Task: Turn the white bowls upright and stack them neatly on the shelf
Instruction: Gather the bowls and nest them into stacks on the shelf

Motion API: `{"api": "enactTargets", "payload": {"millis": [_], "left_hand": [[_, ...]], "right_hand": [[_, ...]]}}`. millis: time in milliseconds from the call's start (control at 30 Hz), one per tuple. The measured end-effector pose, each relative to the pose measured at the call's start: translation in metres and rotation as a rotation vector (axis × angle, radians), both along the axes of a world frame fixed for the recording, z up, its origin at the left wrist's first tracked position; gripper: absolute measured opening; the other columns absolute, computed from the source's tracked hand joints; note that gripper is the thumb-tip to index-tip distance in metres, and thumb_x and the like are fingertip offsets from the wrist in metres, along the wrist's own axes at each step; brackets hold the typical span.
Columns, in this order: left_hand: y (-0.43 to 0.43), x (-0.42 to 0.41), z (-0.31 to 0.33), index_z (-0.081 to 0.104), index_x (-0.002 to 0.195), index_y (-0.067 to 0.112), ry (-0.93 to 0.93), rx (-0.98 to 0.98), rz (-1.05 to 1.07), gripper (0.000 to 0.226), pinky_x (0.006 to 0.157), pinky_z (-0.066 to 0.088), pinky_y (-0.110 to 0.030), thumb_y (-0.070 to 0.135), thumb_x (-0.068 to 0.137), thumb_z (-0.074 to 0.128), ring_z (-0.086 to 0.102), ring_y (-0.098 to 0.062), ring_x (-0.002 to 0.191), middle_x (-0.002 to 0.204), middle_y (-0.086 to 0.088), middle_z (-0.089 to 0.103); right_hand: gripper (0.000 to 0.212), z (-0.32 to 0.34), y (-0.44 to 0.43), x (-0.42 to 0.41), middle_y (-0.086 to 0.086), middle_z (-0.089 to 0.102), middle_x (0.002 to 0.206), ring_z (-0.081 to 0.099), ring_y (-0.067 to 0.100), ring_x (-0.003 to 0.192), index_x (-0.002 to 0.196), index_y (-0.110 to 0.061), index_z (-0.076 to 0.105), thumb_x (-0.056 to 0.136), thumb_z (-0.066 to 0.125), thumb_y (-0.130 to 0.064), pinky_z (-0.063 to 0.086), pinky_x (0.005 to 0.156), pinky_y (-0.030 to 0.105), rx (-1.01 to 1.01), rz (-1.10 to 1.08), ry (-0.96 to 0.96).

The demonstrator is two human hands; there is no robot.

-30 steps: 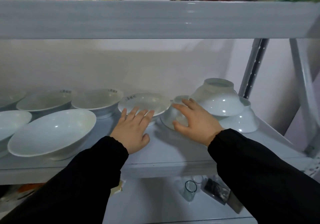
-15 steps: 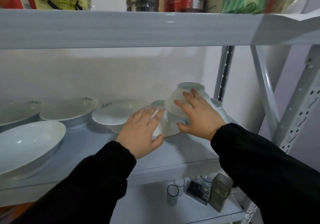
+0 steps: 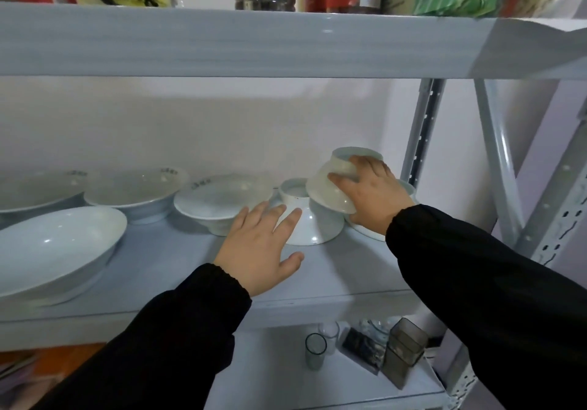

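Note:
Three white bowls lie upside down at the right end of the grey shelf (image 3: 317, 279). My right hand (image 3: 371, 193) grips the top bowl (image 3: 330, 187), which is tilted and lifted off the bowl under it (image 3: 365, 230). A third upside-down bowl (image 3: 314, 222) stands just left of them, foot ring up. My left hand (image 3: 260, 247) hovers flat with spread fingers in front of that bowl, fingertips at its side, holding nothing.
Several wide upright white bowls (image 3: 57, 247) fill the left and middle of the shelf, the nearest (image 3: 219, 197) beside my left hand. A metal upright (image 3: 419, 136) stands behind the stack. The shelf below holds a glass (image 3: 315, 349) and a dark container (image 3: 403, 351).
My right hand has slid from the left bowl onto the top stacked bowl, gripped it and tilted it up. My left hand has shifted right toward the single bowl. The camera turned right.

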State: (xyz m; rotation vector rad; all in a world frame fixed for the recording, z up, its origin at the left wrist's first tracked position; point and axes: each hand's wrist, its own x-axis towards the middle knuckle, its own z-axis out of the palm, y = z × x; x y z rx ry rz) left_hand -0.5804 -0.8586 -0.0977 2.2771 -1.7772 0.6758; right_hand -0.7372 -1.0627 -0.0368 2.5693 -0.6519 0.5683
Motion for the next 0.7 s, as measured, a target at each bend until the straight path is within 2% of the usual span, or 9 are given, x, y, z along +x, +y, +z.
{"api": "enactTargets", "payload": {"millis": [133, 267, 367, 467, 533, 600, 633, 700], "left_hand": [[0.020, 0.001, 0.000, 0.036, 0.151, 0.025, 0.026, -0.015, 0.024, 0.073, 0.115, 0.029, -0.052, 0.062, 0.088, 0.035, 0.036, -0.032, 0.140, 0.147, -0.004, 0.047], [0.050, 0.010, 0.003, 0.041, 0.148, 0.021, 0.024, -0.020, 0.042, 0.071, 0.110, 0.036, -0.051, 0.060, 0.089, 0.039, 0.041, -0.034, 0.135, 0.142, -0.006, 0.051], [0.077, 0.023, 0.006, 0.044, 0.146, 0.020, 0.020, -0.015, 0.075, 0.070, 0.108, 0.038, -0.049, 0.060, 0.089, 0.038, 0.044, -0.035, 0.133, 0.139, -0.007, 0.053], [0.107, 0.036, 0.014, 0.042, 0.146, 0.020, 0.022, -0.011, 0.108, 0.070, 0.107, 0.038, -0.047, 0.061, 0.090, 0.035, 0.043, -0.033, 0.132, 0.141, -0.008, 0.052], [0.128, 0.045, 0.021, 0.039, 0.148, 0.021, 0.031, -0.019, 0.122, 0.070, 0.109, 0.037, -0.045, 0.062, 0.091, 0.031, 0.042, -0.030, 0.133, 0.142, -0.006, 0.050], [0.150, 0.053, 0.028, 0.034, 0.150, 0.024, 0.035, -0.022, 0.147, 0.072, 0.111, 0.034, -0.044, 0.064, 0.091, 0.026, 0.039, -0.027, 0.135, 0.146, -0.003, 0.046], [0.160, 0.057, 0.031, 0.033, 0.150, 0.025, 0.037, -0.029, 0.157, 0.072, 0.112, 0.033, -0.044, 0.065, 0.091, 0.024, 0.038, -0.027, 0.136, 0.147, -0.002, 0.045], [0.181, 0.062, 0.040, 0.037, 0.149, 0.023, 0.033, -0.063, 0.159, 0.071, 0.111, 0.035, -0.045, 0.064, 0.092, 0.027, 0.041, -0.027, 0.134, 0.146, -0.004, 0.048]], "right_hand": [[0.084, -0.004, 0.006, 0.004, 0.024, 0.038, 0.138, 0.027, 0.042, 0.126, 0.138, -0.027, 0.051, 0.061, 0.082, -0.018, 0.040, 0.102, 0.056, 0.012, 0.035, -0.167], [0.077, 0.012, 0.038, 0.013, 0.021, 0.037, 0.142, 0.031, 0.043, 0.130, 0.139, -0.030, 0.052, 0.068, 0.078, -0.019, 0.043, 0.099, 0.047, 0.145, 0.203, -0.494], [0.077, 0.029, 0.075, 0.020, 0.008, 0.034, 0.145, 0.031, 0.025, 0.135, 0.141, -0.044, 0.044, 0.072, 0.075, -0.030, 0.039, 0.109, 0.035, 0.507, 0.298, -0.681], [0.070, 0.038, 0.113, 0.031, -0.006, 0.047, 0.139, 0.042, 0.006, 0.126, 0.139, -0.043, 0.046, 0.076, 0.072, -0.028, 0.046, 0.104, 0.035, 0.763, 0.400, -0.788], [0.063, 0.035, 0.135, 0.040, -0.011, 0.058, 0.132, 0.056, 0.009, 0.118, 0.137, -0.040, 0.050, 0.078, 0.070, -0.025, 0.051, 0.099, 0.038, 0.981, 0.438, -0.854], [0.054, 0.030, 0.158, 0.048, -0.004, 0.067, 0.120, 0.068, 0.015, 0.102, 0.133, -0.037, 0.054, 0.083, 0.066, -0.021, 0.059, 0.086, 0.042, 1.335, 0.452, -0.969], [0.049, 0.027, 0.168, 0.050, -0.002, 0.068, 0.115, 0.071, 0.016, 0.095, 0.131, -0.035, 0.055, 0.086, 0.064, -0.018, 0.061, 0.079, 0.041, 1.495, 0.452, -1.017], [0.042, 0.023, 0.183, 0.054, 0.000, 0.067, 0.116, 0.069, 0.020, 0.097, 0.128, -0.033, 0.057, 0.089, 0.059, -0.018, 0.061, 0.075, 0.041, 1.659, 0.427, -1.060]]}}
